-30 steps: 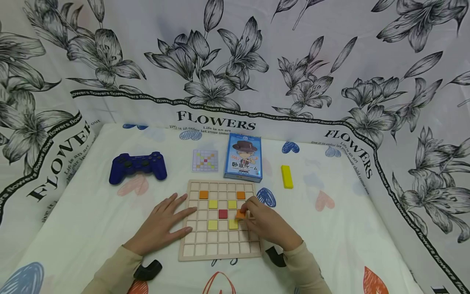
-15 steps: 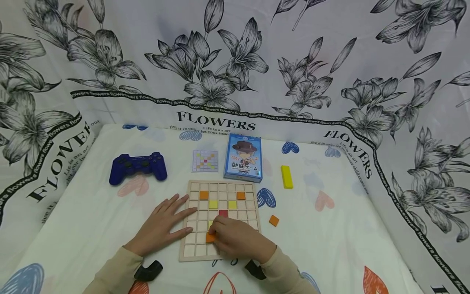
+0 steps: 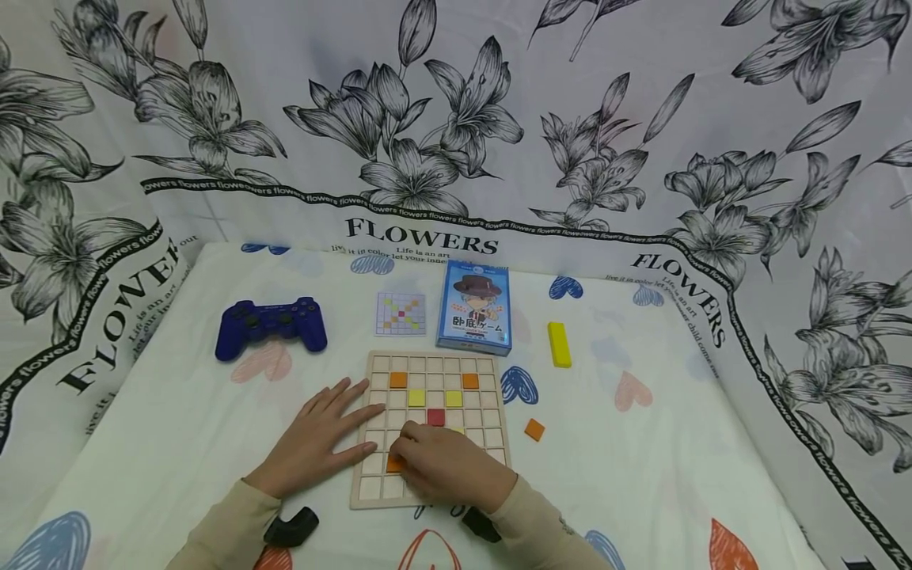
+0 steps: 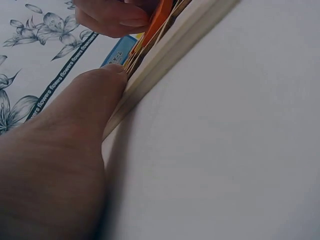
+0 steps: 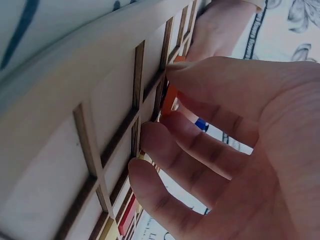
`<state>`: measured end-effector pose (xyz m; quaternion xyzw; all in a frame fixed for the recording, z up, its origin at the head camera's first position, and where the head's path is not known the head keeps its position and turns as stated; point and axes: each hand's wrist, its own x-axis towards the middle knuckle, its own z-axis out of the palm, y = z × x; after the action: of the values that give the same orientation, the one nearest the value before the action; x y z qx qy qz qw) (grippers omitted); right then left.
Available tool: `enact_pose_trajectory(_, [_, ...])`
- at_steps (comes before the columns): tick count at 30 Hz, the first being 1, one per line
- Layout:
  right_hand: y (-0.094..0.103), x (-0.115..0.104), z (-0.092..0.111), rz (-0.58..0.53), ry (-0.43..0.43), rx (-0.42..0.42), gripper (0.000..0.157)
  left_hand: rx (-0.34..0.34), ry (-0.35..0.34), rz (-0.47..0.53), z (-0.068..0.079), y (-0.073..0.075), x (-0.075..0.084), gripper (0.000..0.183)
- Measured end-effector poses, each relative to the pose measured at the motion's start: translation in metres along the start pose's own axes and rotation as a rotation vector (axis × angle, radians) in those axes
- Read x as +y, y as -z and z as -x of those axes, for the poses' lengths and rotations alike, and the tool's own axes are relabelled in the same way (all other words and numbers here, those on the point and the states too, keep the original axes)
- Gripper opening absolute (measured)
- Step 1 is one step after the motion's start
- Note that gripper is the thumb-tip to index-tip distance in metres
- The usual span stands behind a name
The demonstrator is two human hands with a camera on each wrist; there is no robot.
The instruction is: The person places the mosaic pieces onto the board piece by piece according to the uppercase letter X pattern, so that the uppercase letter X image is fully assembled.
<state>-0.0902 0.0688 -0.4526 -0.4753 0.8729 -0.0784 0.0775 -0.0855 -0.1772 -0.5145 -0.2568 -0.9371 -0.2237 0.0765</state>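
Note:
My right hand (image 3: 452,467) pinches a small orange square tile (image 3: 394,463) between thumb and fingers. The tile is tilted over a cell in the lower left of the wooden grid board (image 3: 372,500); the right wrist view shows its orange edge (image 5: 170,100). With fingers spread, my left hand (image 3: 321,431) rests at the board's left edge, fingertips over the rim. On the board lie two orange tiles, one at upper left (image 3: 398,380), several yellow tiles such as one near the middle (image 3: 416,398), and a red tile (image 3: 435,417). My right hand hides some lower cells.
A loose orange tile (image 3: 534,429) lies right of the board. Behind the board are a printed pattern card (image 3: 400,314) and a blue card-game box (image 3: 474,309). A yellow block (image 3: 559,344) lies at right, a blue game controller (image 3: 271,326) at left.
My right hand has moved from the board's right side to its lower left with an orange tile, uncovering the loose orange tile at right. My left hand stays in place.

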Motion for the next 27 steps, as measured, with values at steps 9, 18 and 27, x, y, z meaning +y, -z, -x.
enact_pose_trajectory(9, [-0.0005,0.0000,-0.0020,-0.027,0.026,-0.014,0.018,-0.016,0.016,0.000,-0.0004,0.0015,0.0014,0.057])
enact_pose_trajectory(18, [-0.0004,-0.0005,-0.0031,-0.032,0.041,-0.002,0.018,-0.051,0.045,-0.002,0.0005,0.0023,0.0011,0.058])
enact_pose_trajectory(27, [0.0032,-0.0014,-0.0027,-0.017,0.045,0.000,0.019,-0.038,0.038,-0.008,0.0001,0.0007,0.0001,0.058])
